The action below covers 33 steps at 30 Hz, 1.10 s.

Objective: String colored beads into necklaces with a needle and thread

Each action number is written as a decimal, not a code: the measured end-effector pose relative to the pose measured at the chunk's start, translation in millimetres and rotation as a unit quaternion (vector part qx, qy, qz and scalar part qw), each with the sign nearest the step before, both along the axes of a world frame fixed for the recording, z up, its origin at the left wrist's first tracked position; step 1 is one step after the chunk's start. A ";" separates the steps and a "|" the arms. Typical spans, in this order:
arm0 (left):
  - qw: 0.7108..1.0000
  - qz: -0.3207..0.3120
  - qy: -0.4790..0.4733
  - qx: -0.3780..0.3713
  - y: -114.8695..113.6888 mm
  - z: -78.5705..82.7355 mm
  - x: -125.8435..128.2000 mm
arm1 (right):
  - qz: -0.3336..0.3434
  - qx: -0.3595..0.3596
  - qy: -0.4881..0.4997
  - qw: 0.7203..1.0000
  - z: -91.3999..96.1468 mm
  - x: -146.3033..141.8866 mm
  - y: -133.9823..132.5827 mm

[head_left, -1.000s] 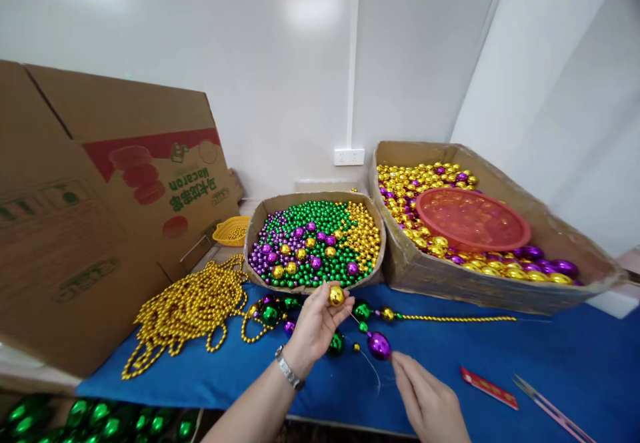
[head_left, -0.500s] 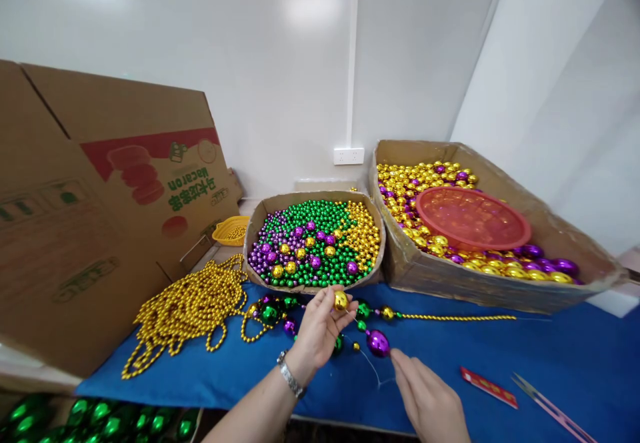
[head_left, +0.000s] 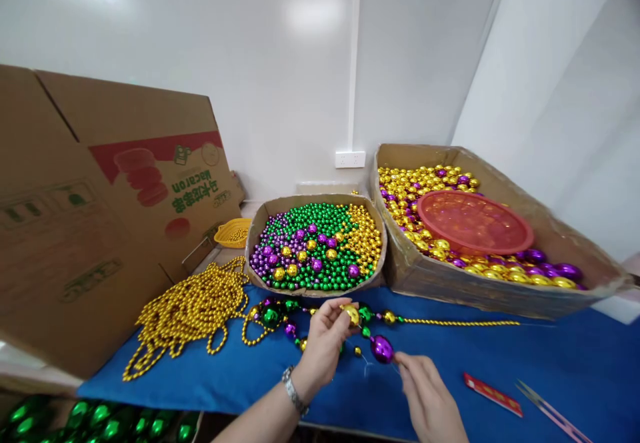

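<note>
White wall (head_left: 265,83) backs a blue-clothed desk (head_left: 555,356). Near centre, the left hand (head_left: 324,343) pinches a shiny gold round bead (head_left: 353,315); the right hand (head_left: 427,389) pinches a glossy purple oval bead's (head_left: 382,348) tip. Beyond, a green-purple-gold beaded strand (head_left: 271,315) looks mostly strung, its right end unjoined.

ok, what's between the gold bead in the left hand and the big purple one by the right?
Head view: a green bead, then apparently a tiny purple bead, lie between the gold bead and the big purple bead.
</note>
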<state>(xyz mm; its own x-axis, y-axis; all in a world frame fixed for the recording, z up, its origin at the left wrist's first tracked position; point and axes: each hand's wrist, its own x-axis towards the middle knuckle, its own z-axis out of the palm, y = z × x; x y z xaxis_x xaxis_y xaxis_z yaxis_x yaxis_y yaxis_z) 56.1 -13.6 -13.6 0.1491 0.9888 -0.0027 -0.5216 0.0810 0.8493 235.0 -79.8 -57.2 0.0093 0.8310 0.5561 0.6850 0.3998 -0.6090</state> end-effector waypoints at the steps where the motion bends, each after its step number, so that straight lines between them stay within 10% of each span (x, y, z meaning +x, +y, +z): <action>1: 1.000 -0.006 -0.009 -0.010 -0.8 -0.5 0.8 | -0.001 -0.006 0.011 1.000 -1.1 -0.3 -0.6; 11: 0.999 0.010 0.006 -0.039 1.6 0.8 1.2 | 0.065 -0.254 0.240 0.935 -12.9 -1.4 -2.6; 21: 0.973 -0.064 0.191 0.110 5.2 18.5 -11.0 | 0.044 -0.275 0.499 0.821 -14.1 -8.3 8.8; 23: 0.922 -0.016 0.347 0.172 27.0 26.7 -25.0 | 0.046 -0.276 0.507 0.815 -10.9 -5.1 8.2; 26: 0.714 0.029 0.665 0.215 73.0 32.2 -44.8 | 0.045 -0.267 0.506 0.819 -8.6 -0.6 8.3; 28: 0.627 -0.005 0.754 0.196 101.7 29.8 -52.1 | 0.041 -0.261 0.502 0.824 -9.1 0.9 9.0; 33: 0.546 -0.072 0.818 0.165 134.5 15.6 -49.6 | 0.026 -0.256 0.491 0.832 -6.1 -0.9 8.0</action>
